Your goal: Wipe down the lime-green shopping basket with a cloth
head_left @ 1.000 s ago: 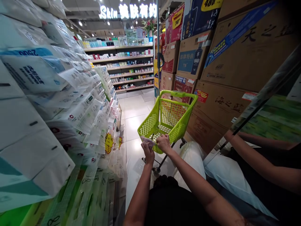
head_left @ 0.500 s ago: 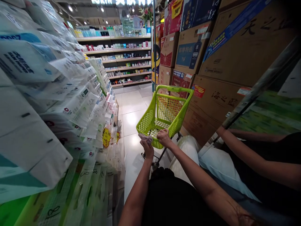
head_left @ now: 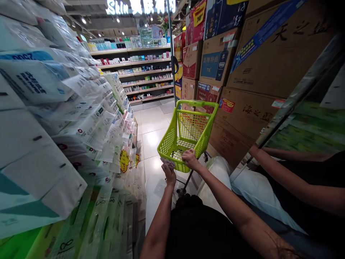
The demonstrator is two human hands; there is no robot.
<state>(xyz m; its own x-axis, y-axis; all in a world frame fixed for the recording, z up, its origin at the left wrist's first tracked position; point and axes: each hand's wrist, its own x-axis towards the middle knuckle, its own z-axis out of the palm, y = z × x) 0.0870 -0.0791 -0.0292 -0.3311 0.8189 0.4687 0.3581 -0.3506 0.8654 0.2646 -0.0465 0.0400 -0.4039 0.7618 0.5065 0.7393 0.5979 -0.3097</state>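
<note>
Left hand (head_left: 169, 174) clutches crumpled cloth (head_left: 168, 163) against a green cart (head_left: 199, 145). Right hand (head_left: 190, 159) clasps its near rim, just beside.

Decent light overall, mostly from ceiling spots (head_left: 84, 21) and the sign (head_left: 137, 6), which is pretty blown out up top. Floor (head_left: 153, 138) has hot white glare, and the wrapped packs (head_left: 35, 79) shine too. Cart (head_left: 204, 139) is reasonably sharp, but boxes (head_left: 258, 84) look duller and the top right corner goes black. Wide-angle stretch at both edges, and the mirror (head_left: 309, 124) looks kinda smeary.
</note>
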